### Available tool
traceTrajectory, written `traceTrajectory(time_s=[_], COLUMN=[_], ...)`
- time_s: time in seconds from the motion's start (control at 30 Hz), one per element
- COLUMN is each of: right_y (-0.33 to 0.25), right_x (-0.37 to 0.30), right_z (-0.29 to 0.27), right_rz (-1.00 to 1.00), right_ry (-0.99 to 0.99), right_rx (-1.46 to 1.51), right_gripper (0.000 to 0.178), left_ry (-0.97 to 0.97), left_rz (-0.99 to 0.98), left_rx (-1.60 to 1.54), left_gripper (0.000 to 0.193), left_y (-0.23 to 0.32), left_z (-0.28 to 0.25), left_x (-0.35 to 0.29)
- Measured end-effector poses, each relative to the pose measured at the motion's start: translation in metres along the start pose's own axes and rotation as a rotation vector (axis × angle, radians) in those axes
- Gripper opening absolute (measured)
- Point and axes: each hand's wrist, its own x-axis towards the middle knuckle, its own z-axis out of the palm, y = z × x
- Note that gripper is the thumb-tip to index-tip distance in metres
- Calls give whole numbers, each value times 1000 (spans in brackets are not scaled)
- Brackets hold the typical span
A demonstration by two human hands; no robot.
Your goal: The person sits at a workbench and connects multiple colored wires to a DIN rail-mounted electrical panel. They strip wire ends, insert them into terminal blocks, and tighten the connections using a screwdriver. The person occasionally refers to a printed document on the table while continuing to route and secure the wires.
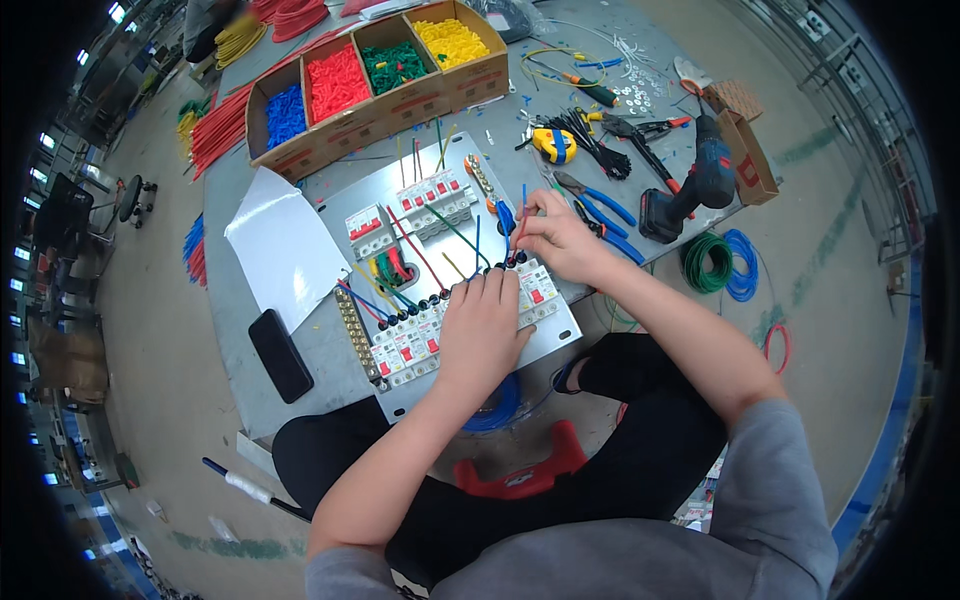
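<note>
A metal mounting plate (pixel 330 215) rests in front of me, its near edge toward my lap. Along its near side runs a row of white circuit breakers (pixel 405 352) with red switches; coloured wires rise from their far terminals. My left hand (pixel 483 325) lies over this row, fingers stretched out and fingertips at the terminals. To its right, my right hand (pixel 560 238) pinches a thin wire (pixel 519 232) above the right end of the row; red and blue both show at the fingers. More breakers (pixel 430 207) and a brass terminal strip (pixel 479 176) sit on the plate's far side.
Behind the plate stands a cardboard box (pixel 350 132) of blue, red, green and yellow caps. A phone (pixel 280 355) and white sheet (pixel 285 240) lie left. Pliers (pixel 605 210), a tape measure (pixel 553 146), black cable ties (pixel 595 145) and a cordless drill (pixel 690 185) lie right.
</note>
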Motion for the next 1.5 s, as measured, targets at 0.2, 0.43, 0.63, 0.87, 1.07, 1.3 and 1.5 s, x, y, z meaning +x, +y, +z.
traceTrajectory(time_s=[0.2,0.43,0.63,0.87,1.07,1.3,1.5], right_y=[-8,-26,-32,-38,-38,-43,-39], right_x=[5,20,39,57,51,46,36], right_z=[10,9,3,21,15,-13,-12], right_rz=[131,297,323,240,254,237,54], right_ry=[117,60,-33,-10,-71,-168,119], right_rx=[-45,-312,-415,-508,-480,-362,-313], right_gripper=[7,12,13,8,10,15,23], left_ry=[21,25,31,47,73,55,81], left_rz=[39,77,83,121,109,85,78], left_rx=[18,76,108,123,75,91,125], left_gripper=[73,72,72,71,70,69,72], left_y=[1,-2,-1,-3,-4,0,1], left_z=[-1,11,11,10,11,12,14], left_x=[-9,-17,-16,-15,-17,-17,-18])
